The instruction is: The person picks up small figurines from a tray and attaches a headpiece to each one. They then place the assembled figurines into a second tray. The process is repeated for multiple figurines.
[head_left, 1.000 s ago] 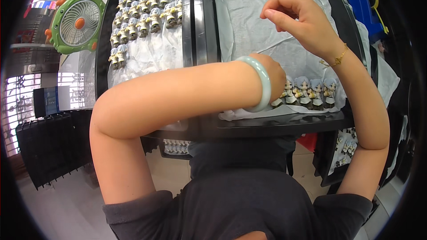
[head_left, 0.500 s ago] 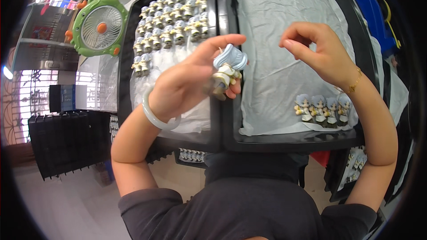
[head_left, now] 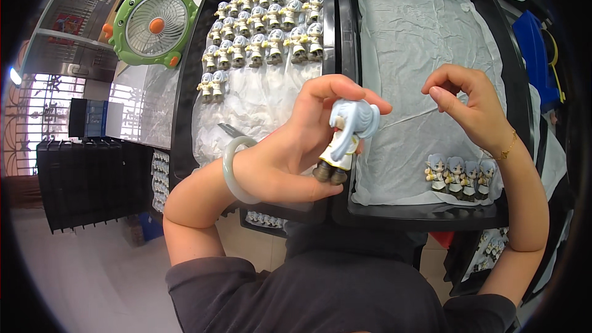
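Observation:
A small figurine (head_left: 346, 142) with pale blue hair, a white outfit and dark boots is tilted in my left hand (head_left: 290, 148). The fingers wrap behind and over its head, and the thumb lies by its boots. My right hand (head_left: 472, 102) hovers over the right tray, its thumb and fingertips curled together; anything between them is too small to make out. Below it, a short row of like figurines (head_left: 456, 179) lies in the near right corner of the white sheet (head_left: 407, 43) lining that tray.
The left black tray (head_left: 179, 129) has several rows of similar figurines (head_left: 265, 21) on its white lining. A green fan (head_left: 154, 24) stands beyond it at the left. A blue bin (head_left: 533, 58) is at the far right, and stacked black crates (head_left: 77, 185) stand at the left.
My left hand has moved right and nearer and turned the figurine more upright, side-on. The right hand has shifted slightly right and nearer, still curled. The view has shifted a little.

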Demonstrator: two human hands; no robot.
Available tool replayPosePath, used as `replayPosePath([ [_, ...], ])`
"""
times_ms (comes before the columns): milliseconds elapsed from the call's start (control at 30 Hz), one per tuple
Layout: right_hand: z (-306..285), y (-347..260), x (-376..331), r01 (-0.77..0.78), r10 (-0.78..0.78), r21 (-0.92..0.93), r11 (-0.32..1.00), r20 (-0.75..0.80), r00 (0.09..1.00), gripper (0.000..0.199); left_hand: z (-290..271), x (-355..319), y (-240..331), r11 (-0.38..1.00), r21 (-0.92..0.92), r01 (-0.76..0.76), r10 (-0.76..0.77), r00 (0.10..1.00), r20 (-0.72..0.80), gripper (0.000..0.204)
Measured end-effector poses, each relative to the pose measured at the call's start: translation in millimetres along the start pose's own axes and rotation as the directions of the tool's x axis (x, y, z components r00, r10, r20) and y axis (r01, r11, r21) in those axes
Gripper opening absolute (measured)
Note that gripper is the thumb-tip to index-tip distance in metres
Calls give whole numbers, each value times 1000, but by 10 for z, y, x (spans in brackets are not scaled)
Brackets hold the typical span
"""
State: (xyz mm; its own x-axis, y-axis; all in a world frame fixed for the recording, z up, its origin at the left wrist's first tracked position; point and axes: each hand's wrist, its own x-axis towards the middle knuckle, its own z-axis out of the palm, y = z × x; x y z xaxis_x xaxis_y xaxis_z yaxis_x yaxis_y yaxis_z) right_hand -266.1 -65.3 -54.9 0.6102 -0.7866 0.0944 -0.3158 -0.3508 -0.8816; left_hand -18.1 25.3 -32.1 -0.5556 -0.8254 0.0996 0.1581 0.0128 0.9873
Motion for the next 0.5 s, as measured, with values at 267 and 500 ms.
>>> replayPosePath([
  [267,6,-39,-12,-19,19,-3,1000,6,1000,13,-16,5,88,536,843,-38,157,986,-55,69],
  [500,-6,-72,-17,-42,42,-3,999,5,999,14,25,0,139,276,961,16,158,986,-62,76],
])
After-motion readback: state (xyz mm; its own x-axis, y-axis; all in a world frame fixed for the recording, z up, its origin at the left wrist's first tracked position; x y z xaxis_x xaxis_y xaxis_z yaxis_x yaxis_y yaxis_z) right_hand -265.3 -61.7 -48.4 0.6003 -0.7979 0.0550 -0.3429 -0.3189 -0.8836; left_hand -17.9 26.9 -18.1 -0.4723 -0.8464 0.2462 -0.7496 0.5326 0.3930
